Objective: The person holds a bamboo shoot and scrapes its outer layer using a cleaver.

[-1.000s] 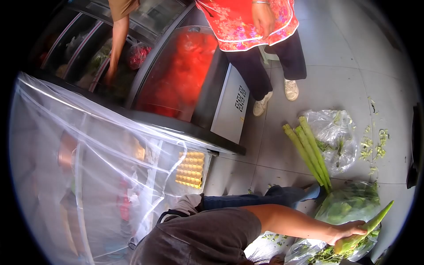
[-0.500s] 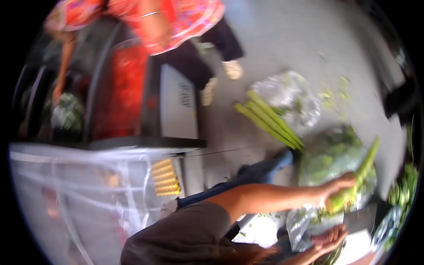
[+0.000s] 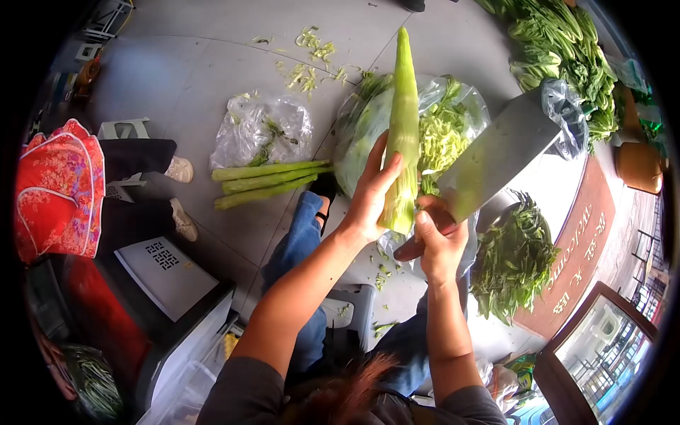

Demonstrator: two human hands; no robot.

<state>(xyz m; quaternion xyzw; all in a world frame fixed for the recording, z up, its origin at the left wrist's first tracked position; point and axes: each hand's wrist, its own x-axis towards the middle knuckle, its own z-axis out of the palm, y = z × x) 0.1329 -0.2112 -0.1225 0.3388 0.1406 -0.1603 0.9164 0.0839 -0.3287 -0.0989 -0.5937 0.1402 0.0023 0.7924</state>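
Held upright in my left hand (image 3: 374,195) is a peeled, pale green celtuce stem (image 3: 404,120), its thick end low by the palm and its tip pointing away. My right hand (image 3: 443,244) is closed round the handle of a cleaver (image 3: 499,156), whose broad blade slants up to the right. The blade's near corner is close to the celtuce's thick end; whether they touch I cannot tell. Behind both hands lies a clear plastic bag (image 3: 361,152) with green peelings (image 3: 443,142) heaped on it. Several more celtuce stems (image 3: 269,180) lie on the floor to the left.
A crumpled clear bag (image 3: 262,131) and scattered peelings (image 3: 312,46) lie on the tiled floor. Leafy greens (image 3: 515,258) are heaped at right, more (image 3: 559,57) beyond. A person in a red patterned garment (image 3: 60,191) is at left, beside a dark-edged counter (image 3: 188,312).
My view has swung to the right. The celtuce and cleaver have come to the middle of the view, the celtuce now more upright and the cleaver blade raised beside it.
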